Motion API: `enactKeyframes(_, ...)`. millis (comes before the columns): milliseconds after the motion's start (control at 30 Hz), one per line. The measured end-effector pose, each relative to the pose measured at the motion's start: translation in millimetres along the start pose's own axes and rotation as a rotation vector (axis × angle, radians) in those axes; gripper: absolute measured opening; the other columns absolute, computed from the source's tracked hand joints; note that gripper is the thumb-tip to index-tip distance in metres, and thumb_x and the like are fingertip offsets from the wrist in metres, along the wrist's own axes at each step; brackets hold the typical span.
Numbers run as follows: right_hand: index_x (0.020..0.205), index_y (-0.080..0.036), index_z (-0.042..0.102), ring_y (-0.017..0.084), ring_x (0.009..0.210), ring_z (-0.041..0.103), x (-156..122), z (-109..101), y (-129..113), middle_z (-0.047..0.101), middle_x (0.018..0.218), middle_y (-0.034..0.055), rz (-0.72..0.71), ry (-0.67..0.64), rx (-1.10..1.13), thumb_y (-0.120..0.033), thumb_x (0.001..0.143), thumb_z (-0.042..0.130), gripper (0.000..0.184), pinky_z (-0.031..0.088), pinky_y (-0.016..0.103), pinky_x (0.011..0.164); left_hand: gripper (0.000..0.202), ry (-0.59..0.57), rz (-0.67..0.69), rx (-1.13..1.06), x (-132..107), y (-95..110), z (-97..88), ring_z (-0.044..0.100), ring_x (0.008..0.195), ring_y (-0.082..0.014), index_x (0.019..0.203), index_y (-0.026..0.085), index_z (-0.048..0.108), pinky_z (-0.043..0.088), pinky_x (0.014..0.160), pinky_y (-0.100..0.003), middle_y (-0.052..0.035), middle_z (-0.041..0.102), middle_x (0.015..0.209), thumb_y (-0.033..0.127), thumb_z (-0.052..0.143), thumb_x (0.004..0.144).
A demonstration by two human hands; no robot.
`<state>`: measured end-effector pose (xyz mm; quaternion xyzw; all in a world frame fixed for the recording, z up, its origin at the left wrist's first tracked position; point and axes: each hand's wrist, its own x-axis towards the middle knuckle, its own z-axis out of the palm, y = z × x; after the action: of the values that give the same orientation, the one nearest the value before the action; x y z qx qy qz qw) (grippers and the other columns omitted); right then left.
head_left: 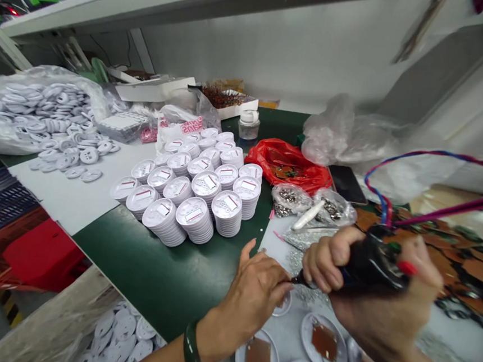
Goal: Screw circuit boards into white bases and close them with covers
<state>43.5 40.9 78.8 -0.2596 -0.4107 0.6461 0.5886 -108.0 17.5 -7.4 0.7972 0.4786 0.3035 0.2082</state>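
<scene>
- The left hand (252, 298) reaches in from the lower left, a dark green bangle (193, 354) on its wrist; its fingertips (283, 279) curl narrowly together at the metal tip (297, 280) of a black corded hand tool (369, 265); whether they pinch anything is too small to tell
- The right hand (379, 304) wraps firmly around that tool's body, which sits just above the plates; blue, red and magenta cords (442, 208) rise from its rear
- Round white plates (325, 359) lie below both hands, each bearing a brown square patch (324, 341); loose silver beads (306, 293) spill beside them
- A plastic sack of white perforated discs (116, 341) sits at the lower left; a floral cloth (455, 258) spreads to the right
- Two clear bags of silver studs (291, 199) lie on the table's white sheet; a red plastic bag (285, 166) and a black phone (347, 184) sit behind them
- Labelled stacks of white discs (188, 200) stand on a green bench mat (160, 272); a white-capped bottle (249, 124) stands beyond them
- A large clear bag of white discs (41, 114) slumps at the far left, with more discs (74, 162) spilling onto a white sheet (65, 199)
</scene>
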Motion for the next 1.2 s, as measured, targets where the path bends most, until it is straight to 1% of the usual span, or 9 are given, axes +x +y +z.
enactKeyframes(133, 0.062, -0.022, 0.063, 0.016, 0.043, 0.045, -3, 1, -1, 0.047, 0.046, 0.0007, 0.028, 0.006, 0.023, -0.068, 0.089, 0.043, 0.057, 0.038, 0.031, 0.046, 0.012, 0.006, 0.119, 0.216, -8, -1, 9.8, 0.063, 0.083, -0.0157, 0.087, 0.019, 0.064, 0.022, 0.122, -0.054, 0.0033, 0.066, 0.083, 0.02, 0.064, 0.098)
enactKeyframes(300, 0.061, -0.021, 0.065, 0.016, 0.043, 0.044, -5, 8, -4, 0.047, 0.045, 0.0009, 0.056, -0.018, 0.029, -0.068, 0.087, 0.05, 0.055, 0.039, 0.03, 0.045, 0.017, -0.001, 0.157, 0.37, -10, 2, 11.5, 0.062, 0.075, -0.0152, 0.085, 0.018, 0.06, 0.031, 0.119, -0.057, 0.004, 0.063, 0.076, 0.019, 0.058, 0.101)
enactKeyframes(433, 0.06, -0.022, 0.064, 0.016, 0.043, 0.044, -7, 12, -5, 0.047, 0.045, 0.0013, 0.061, -0.018, 0.021, -0.066, 0.086, 0.052, 0.053, 0.039, 0.03, 0.043, 0.021, 0.011, 0.188, 0.391, -11, 0, 12.6, 0.061, 0.074, -0.0159, 0.085, 0.02, 0.059, 0.03, 0.119, -0.057, 0.0046, 0.062, 0.075, 0.033, 0.061, 0.101)
enactKeyframes(600, 0.061, -0.022, 0.064, 0.016, 0.043, 0.045, -10, 13, -4, 0.048, 0.044, 0.0011, 0.074, -0.026, 0.007, -0.066, 0.085, 0.052, 0.052, 0.038, 0.029, 0.043, 0.022, -0.007, 0.189, 0.289, -14, 0, 11.3, 0.06, 0.075, -0.0137, 0.082, 0.02, 0.059, 0.023, 0.124, -0.051, 0.0058, 0.062, 0.075, 0.023, 0.055, 0.103)
enactKeyframes(667, 0.061, -0.022, 0.064, 0.016, 0.044, 0.046, -10, 11, -2, 0.048, 0.044, 0.0012, 0.078, -0.03, -0.001, -0.066, 0.085, 0.052, 0.052, 0.038, 0.028, 0.044, 0.018, -0.045, 0.16, 0.233, -17, 3, 4.0, 0.063, 0.081, -0.0128, 0.089, 0.021, 0.062, 0.018, 0.126, -0.049, 0.0058, 0.066, 0.082, 0.017, 0.053, 0.104)
enactKeyframes(733, 0.061, -0.021, 0.064, 0.016, 0.043, 0.046, -11, 8, 2, 0.048, 0.044, 0.0011, 0.084, -0.038, -0.006, -0.067, 0.086, 0.052, 0.053, 0.038, 0.028, 0.044, 0.014, -0.088, 0.136, 0.2, -23, 4, -4.6, 0.065, 0.1, -0.014, 0.101, 0.022, 0.064, 0.01, 0.128, -0.049, 0.0045, 0.071, 0.096, 0.015, 0.052, 0.104)
enactKeyframes(867, 0.063, -0.021, 0.065, 0.015, 0.043, 0.046, -12, 2, 14, 0.048, 0.045, 0.0009, 0.094, -0.047, 0.003, -0.067, 0.087, 0.049, 0.055, 0.037, 0.027, 0.043, 0.022, -0.143, 0.137, 0.155, -38, -7, -9.6, 0.052, 0.134, -0.0174, 0.123, 0.025, 0.062, -0.001, 0.129, -0.049, 0.0031, 0.07, 0.125, 0.019, 0.049, 0.106)
enactKeyframes(967, 0.063, -0.021, 0.066, 0.015, 0.043, 0.045, -14, 3, 24, 0.049, 0.045, 0.0009, 0.097, -0.049, 0.008, -0.065, 0.087, 0.051, 0.053, 0.038, 0.027, 0.043, 0.031, -0.176, 0.144, 0.108, -47, -18, -2.6, 0.046, 0.141, -0.0177, 0.135, 0.029, 0.057, 0.0, 0.129, -0.05, 0.0038, 0.065, 0.138, 0.021, 0.048, 0.107)
enactKeyframes(1200, 0.063, -0.02, 0.064, 0.014, 0.042, 0.045, -16, 2, 31, 0.049, 0.044, 0.0003, 0.109, -0.065, -0.018, -0.066, 0.086, 0.053, 0.052, 0.039, 0.026, 0.044, 0.029, -0.171, 0.103, 0.027, -48, -19, 3.8, 0.044, 0.142, -0.0168, 0.13, 0.028, 0.061, 0.006, 0.13, -0.048, 0.0042, 0.065, 0.137, 0.018, 0.052, 0.104)
